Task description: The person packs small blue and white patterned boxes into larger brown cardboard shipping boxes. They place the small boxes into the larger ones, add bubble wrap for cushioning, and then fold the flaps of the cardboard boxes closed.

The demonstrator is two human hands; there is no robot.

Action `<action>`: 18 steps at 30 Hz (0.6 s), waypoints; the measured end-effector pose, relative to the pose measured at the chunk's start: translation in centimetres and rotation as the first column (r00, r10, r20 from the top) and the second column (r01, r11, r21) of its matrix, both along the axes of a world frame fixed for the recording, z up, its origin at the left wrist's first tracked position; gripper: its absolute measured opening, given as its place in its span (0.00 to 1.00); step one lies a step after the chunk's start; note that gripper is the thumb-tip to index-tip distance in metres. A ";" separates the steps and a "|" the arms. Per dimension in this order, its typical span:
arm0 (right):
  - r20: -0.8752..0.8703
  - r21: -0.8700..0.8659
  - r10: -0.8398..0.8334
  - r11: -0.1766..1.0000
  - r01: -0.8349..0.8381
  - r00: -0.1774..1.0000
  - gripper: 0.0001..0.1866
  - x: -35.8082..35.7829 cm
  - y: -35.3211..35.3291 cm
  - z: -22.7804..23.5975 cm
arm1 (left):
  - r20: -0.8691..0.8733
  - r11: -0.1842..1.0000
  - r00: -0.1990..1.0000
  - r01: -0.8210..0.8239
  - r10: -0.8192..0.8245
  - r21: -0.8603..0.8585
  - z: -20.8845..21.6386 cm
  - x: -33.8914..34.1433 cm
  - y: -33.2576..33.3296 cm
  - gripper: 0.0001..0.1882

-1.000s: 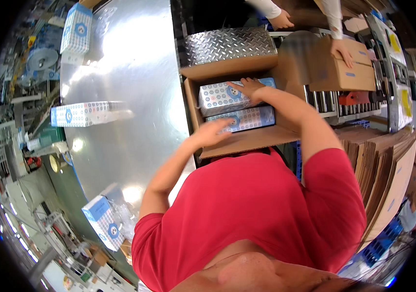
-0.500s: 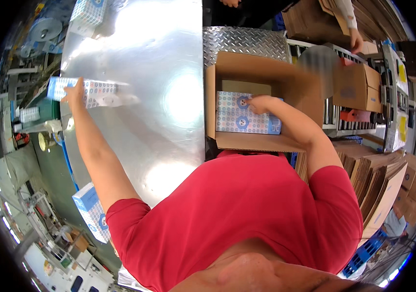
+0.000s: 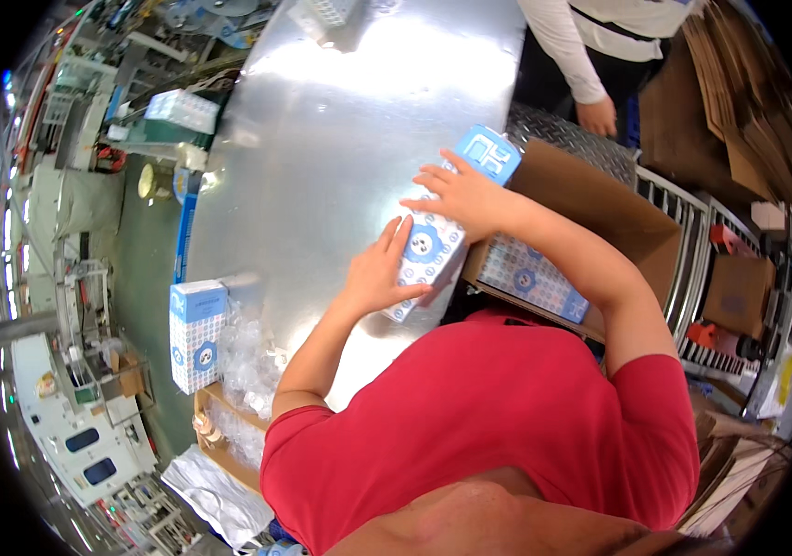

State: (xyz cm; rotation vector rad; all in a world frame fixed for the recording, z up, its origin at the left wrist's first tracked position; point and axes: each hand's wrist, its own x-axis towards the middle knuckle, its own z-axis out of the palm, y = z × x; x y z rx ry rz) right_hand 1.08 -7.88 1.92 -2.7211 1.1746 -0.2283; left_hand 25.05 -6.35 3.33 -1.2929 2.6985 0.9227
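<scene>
A long white pack with a blue pattern and a blue end [image 3: 425, 243] lies tilted between my hands, over the table's right edge. My left hand [image 3: 379, 273] is closed on its left, near side, the thumb across the top face. Across its far half lies my right hand [image 3: 462, 196], open with fingers spread on the top; its thumb is hidden. To the right stands an open cardboard box [image 3: 632, 199]. Inside it are matching packs [image 3: 525, 276], partly covered by my right forearm.
The shiny metal table [image 3: 312, 176] bears another pack [image 3: 326, 14] at its far end. One more pack [image 3: 198, 338] stands at the left beside clear plastic wrap [image 3: 252, 361]. A co-worker's hand [image 3: 597, 117] hangs beyond the box. A roller conveyor [image 3: 692, 269] runs right of it.
My left hand has come from the far left of the table to the middle with a pack. My right hand has left the box and now lies on that pack. The view has turned.
</scene>
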 end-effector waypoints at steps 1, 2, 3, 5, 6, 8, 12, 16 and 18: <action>0.027 0.023 0.052 0.998 -0.053 0.998 0.44 0.3 0.2 -0.2 | -0.051 0.991 0.994 -0.090 0.096 0.101 -0.6 0.5 -0.1 0.49; 0.056 -0.016 0.055 0.998 -0.054 0.997 0.41 0.3 0.3 -0.2 | -0.095 0.965 0.977 -0.167 0.190 0.204 -1.3 1.2 -0.5 0.47; 0.072 0.002 0.054 0.999 -0.054 0.996 0.40 0.4 0.3 -0.1 | -0.146 0.957 0.955 -0.233 0.259 0.170 -2.2 2.1 -1.5 0.45; 0.093 0.037 0.033 0.999 -0.037 0.995 0.40 0.3 0.4 0.2 | -0.261 0.931 0.894 -0.347 0.364 0.110 -4.8 3.8 -6.3 0.42; 0.103 0.015 0.047 0.999 -0.048 0.994 0.39 0.5 0.3 0.2 | -0.279 0.922 0.924 -0.326 0.263 -0.211 -6.9 5.2 -9.4 0.40; 0.100 0.076 0.025 0.997 -0.032 0.995 0.44 0.8 0.2 0.6 | -0.281 0.760 0.929 -0.361 0.242 -0.540 -7.6 6.5 -16.7 0.36; 0.093 0.096 -0.019 0.995 0.010 0.996 0.45 1.1 0.2 0.9 | -0.189 0.527 0.790 -0.545 0.584 -0.652 -1.9 6.3 -29.9 0.31; 0.130 0.100 -0.032 0.995 0.019 0.991 0.43 1.1 0.4 0.9 | -0.054 0.603 0.723 -0.612 0.688 -0.511 -2.8 7.6 -32.8 0.26; 0.137 0.097 -0.028 0.995 0.014 0.990 0.42 1.3 0.4 0.9 | -0.017 0.678 0.765 -0.581 0.644 -0.451 -3.8 7.9 -31.1 0.24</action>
